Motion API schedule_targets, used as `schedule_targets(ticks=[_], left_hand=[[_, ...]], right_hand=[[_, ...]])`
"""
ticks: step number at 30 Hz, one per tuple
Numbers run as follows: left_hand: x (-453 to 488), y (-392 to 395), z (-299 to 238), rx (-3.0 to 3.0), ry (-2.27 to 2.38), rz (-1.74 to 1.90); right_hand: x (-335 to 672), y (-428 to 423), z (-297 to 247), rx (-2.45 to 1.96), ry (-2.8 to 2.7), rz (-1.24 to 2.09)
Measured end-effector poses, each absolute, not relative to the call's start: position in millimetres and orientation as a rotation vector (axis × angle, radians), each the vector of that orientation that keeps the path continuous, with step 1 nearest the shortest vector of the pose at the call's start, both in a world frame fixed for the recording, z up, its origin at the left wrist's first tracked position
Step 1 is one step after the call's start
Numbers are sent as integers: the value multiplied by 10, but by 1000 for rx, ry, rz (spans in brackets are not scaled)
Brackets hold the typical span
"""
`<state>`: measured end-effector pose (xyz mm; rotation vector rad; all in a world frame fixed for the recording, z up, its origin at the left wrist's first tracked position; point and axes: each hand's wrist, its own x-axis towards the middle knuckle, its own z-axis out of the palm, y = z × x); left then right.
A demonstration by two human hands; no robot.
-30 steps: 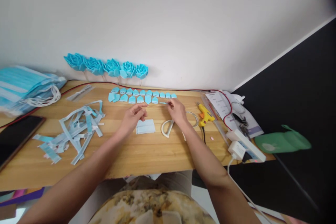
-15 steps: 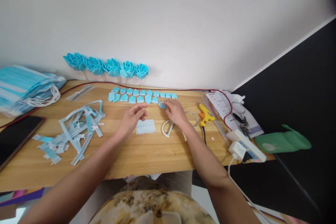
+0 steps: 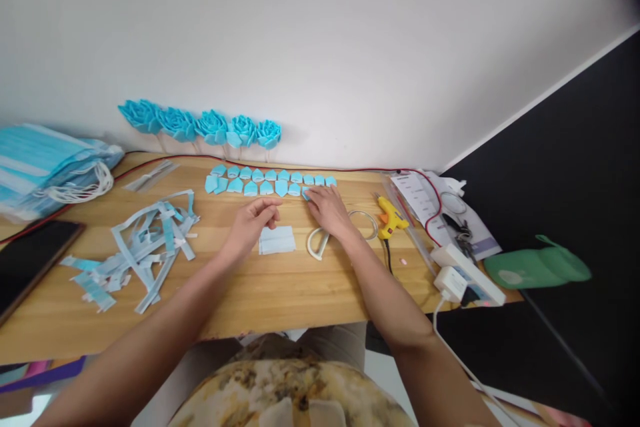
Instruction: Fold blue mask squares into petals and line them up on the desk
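Note:
At the right end of the lower row, a folded blue petal [image 3: 305,193] lies partly under the fingertips of my right hand [image 3: 327,210]. The fingers of that hand are spread and rest low over the table. My left hand [image 3: 255,221] hovers with loosely curled fingers, and I see nothing in them. Just beside it lies a stack of pale blue fabric squares [image 3: 278,240]. Two rows of similar blue petals [image 3: 251,188] run behind both hands. White-handled scissors [image 3: 319,245] lie partly hidden beneath my right forearm.
A yellow glue gun [image 3: 392,217] with a black cord lies on the right, near a power strip [image 3: 467,273]. Cut mask scraps [image 3: 145,247] are piled at left, with bagged masks [image 3: 50,167] beyond. Several blue fabric flowers [image 3: 211,127] lean on the wall.
My right hand has moved slightly and set the tilted petal down at the lower row's end, its fingers now flatter. My left hand has stayed in place.

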<state>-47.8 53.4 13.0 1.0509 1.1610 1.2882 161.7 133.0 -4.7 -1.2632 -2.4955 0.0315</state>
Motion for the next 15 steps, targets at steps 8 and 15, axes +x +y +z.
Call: schedule_targets(ticks=[8, 15], left_hand=[[-491, 539, 206, 1017, 1196, 1349], [-503, 550, 194, 1024, 1228, 1347]], right_hand=[[1443, 964, 173, -984, -2570, 207], [1304, 859, 66, -843, -2691, 344]])
